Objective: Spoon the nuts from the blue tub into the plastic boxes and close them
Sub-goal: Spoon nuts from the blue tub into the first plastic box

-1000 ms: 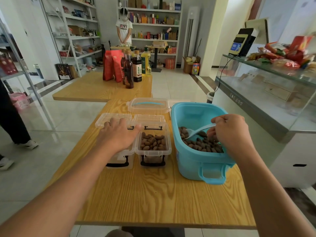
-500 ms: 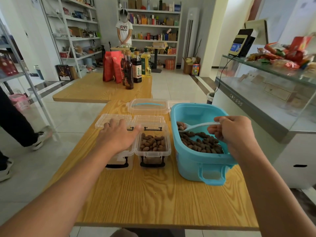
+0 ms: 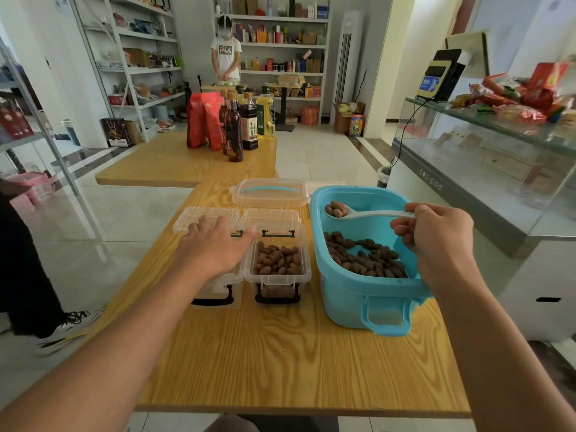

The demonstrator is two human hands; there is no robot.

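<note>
1. White plastic spoon (image 3: 358, 214) is pinched by its handle in the right hand (image 3: 436, 241), fingers curled round it, and carries a few nuts in its bowl above the far left part of the blue tub (image 3: 358, 294).
2. Brown nuts (image 3: 364, 260) lie across the bottom of the tub (a thin layer, with blue floor showing between them); the tub stands on the right side of the wooden desk (image 3: 280, 363).
3. Just left of the tub, touching or nearly so, sits a clear plastic box (image 3: 278, 277) partly filled with nuts, its hinged lid (image 3: 271, 216) thrown back behind it.
4. The left hand (image 3: 215, 247) rests flat with straight, spread fingers on the neighbouring clear box (image 3: 218, 291), gripping nothing; that box's contents are hidden under the hand.
5. Behind the two boxes lies a larger clear lid with a blue handle (image 3: 270, 191).
6. On a second desk further back stand dark bottles (image 3: 238, 126), red bags (image 3: 202, 120) and a yellow oil bottle (image 3: 265, 115).
7. A person in a white shirt (image 3: 226, 54) stands by the back shelves.
</note>
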